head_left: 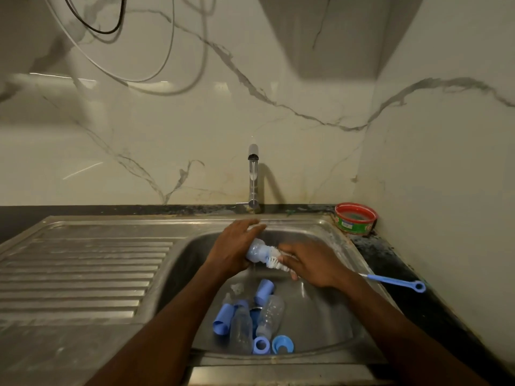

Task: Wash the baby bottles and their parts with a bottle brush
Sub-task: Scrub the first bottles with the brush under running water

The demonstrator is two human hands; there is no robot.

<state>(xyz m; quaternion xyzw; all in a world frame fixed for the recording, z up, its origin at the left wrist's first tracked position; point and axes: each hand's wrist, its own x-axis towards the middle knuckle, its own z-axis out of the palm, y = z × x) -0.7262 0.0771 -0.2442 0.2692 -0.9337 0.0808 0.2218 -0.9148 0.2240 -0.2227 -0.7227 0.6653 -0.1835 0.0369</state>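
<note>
Head view, centre of the frame: the left hand (234, 246) wraps round a pale blue bottle part (257, 250) — it looks like a cap or collar piece — and holds it over the sink (328, 324), right under the tap (253, 174). The right hand (309, 263) is curled round the bottle brush (274, 260) close behind the white bristles, which sit at the mouth of the part; the blue handle sticks out to the right past the wrist and over the sink's edge.

Lower centre, waiting in the basin: two clear bottles (269, 316), lying down, with blue caps (224, 320) and rings (261, 345) crowded touching around them.

What could go wrong? The part is wet and held by the fingers alone — a hard push of the brush could pop it loose and drop it among the pile below. That long handle swings near the right rim, and a wide stroke could knock against it. Spray off the bristles could flick onto the table at the right, where a red-rimmed tub (355, 218) stands in the corner.

Hard to make out: whether water is actually running from the tap, how deep the bristles go, and the fingertips of both hands. The clear teats in the basin are barely visible. The light is dim.
</note>
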